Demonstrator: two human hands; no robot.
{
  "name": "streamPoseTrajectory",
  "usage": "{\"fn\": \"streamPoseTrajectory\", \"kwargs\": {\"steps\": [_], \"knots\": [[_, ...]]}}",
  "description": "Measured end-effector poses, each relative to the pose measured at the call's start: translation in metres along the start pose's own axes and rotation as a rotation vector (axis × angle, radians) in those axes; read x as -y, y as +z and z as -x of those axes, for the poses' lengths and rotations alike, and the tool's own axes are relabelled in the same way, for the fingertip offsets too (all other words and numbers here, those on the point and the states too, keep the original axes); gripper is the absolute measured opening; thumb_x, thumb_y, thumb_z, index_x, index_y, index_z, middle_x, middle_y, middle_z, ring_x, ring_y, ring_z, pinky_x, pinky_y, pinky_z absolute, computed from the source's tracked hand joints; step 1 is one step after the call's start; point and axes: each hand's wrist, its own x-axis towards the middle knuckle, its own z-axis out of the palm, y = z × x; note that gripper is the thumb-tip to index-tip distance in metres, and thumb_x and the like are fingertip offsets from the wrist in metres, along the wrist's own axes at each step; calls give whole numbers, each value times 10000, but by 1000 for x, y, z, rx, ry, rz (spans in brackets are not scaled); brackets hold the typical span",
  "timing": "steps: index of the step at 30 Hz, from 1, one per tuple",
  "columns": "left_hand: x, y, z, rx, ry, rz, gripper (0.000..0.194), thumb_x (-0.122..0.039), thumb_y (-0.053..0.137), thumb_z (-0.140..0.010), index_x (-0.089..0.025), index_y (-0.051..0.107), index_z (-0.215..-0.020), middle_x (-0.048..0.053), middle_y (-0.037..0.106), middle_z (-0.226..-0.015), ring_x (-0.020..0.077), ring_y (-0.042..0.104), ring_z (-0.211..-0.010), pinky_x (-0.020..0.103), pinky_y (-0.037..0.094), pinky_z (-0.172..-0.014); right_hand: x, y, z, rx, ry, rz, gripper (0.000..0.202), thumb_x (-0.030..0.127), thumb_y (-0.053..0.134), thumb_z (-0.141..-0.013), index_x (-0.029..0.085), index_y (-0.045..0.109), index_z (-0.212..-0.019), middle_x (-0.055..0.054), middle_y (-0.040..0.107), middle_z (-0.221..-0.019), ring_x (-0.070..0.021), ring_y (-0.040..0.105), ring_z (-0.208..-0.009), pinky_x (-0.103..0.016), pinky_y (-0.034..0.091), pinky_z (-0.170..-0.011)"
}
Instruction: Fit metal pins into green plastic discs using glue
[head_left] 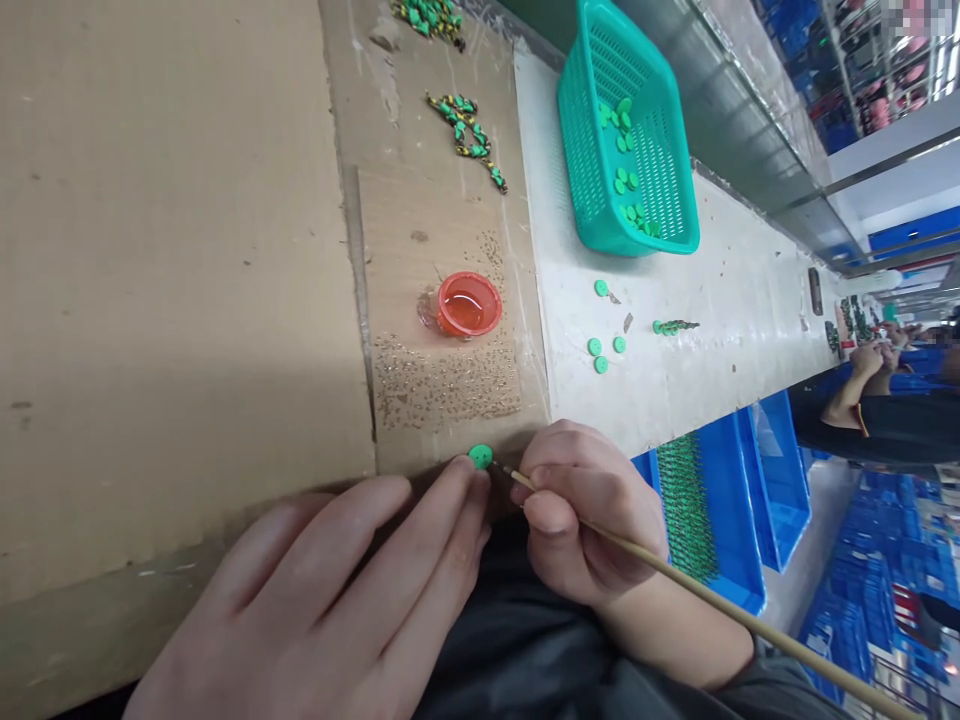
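My left hand [337, 600] pinches a small green disc [481, 457] between its fingertips at the near edge of the work board. Two or more tiny dark marks show on the disc's face. My right hand [592, 510] grips a thin wooden-handled brush [690, 588] near its tip, the long handle running back to the lower right. The brush's fine dark tip is beside the disc's right edge; whether they touch I cannot tell. Just beyond the hands, tiny gold-brown grains [446, 385] lie scattered on the board, close to a red cup [469, 305] holding clear liquid.
A teal basket [570, 150] holds several green discs. Loose green discs [601, 365] lie on the white tabletop [675, 390]. Green-and-dark pieces [472, 135] sit farther up the board. Blue bins [724, 520] stand at right; a co-worker [870, 410] is beyond.
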Motion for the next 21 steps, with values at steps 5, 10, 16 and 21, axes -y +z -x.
{"fn": "streamPoseTrajectory", "kwargs": {"steps": [5,10,16,21], "knots": [[0,0,2,-17,-7,-20,347,-256,736,-1063,-211,780,-1404,69,697,-1627,350,742,-1204,562,524,-995,0,0,0,14,13,-4,116,204,631,-1143,200,675,-1036,-13,688,-766,-161,663,-608,-311,587,-511],[-1,-1,3,-12,-6,-14,350,-262,745,-1059,-215,776,-1404,64,694,-1630,349,736,-1214,567,520,-1012,2,-1,-1,40,42,-5,102,195,641,-1141,187,682,-1048,-29,700,-782,-171,686,-630,-317,597,-534],[0,0,-2,-3,-10,-31,373,-265,732,-1064,-225,760,-1435,45,692,-1634,337,729,-1208,549,509,-940,1,2,2,-29,86,-74,81,210,695,-1123,209,700,-1043,-3,706,-768,-174,691,-619,-323,599,-516],[3,1,-9,-28,5,-49,389,-299,786,-1042,-193,772,-1416,38,722,-1589,303,718,-1134,519,483,-826,-1,-2,-8,-118,143,-128,74,216,729,-1114,209,718,-1041,13,699,-769,-158,704,-642,-316,625,-552]]}}
